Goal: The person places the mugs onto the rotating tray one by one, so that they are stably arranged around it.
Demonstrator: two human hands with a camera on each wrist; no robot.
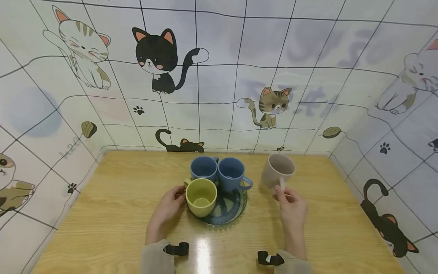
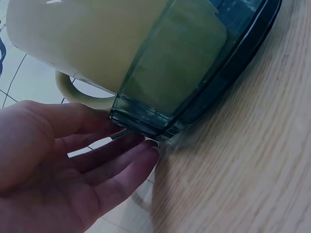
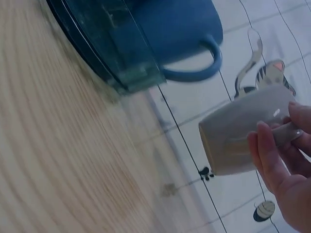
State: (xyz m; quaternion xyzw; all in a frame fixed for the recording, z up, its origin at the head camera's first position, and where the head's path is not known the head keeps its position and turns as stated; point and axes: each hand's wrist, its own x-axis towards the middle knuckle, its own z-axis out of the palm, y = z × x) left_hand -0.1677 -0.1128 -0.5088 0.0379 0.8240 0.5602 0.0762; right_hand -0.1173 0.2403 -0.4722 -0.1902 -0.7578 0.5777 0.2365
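A round blue-green glass plate [image 1: 224, 219] with a raised clear rim holds a yellow mug [image 1: 196, 208] and two blue mugs [image 1: 202, 176] [image 1: 228, 184]. At the plate's left side, my left hand [image 1: 170, 205] pinches the glass rim, thumb above and fingers below; the yellow mug's handle is just beyond the thumb in the left wrist view. To the right of the plate, my right hand [image 1: 294, 210] grips a pale pinkish-white mug [image 1: 271, 176] by its handle. That mug is tilted and raised off the table, its base visible in the right wrist view [image 3: 243, 131].
Everything is on a light wooden table [image 1: 119, 190]. A white cloth [image 1: 219, 87] with cat drawings and grid lines stands around its back and sides. Each wrist carries a black strap, like the left strap [image 1: 177, 249].
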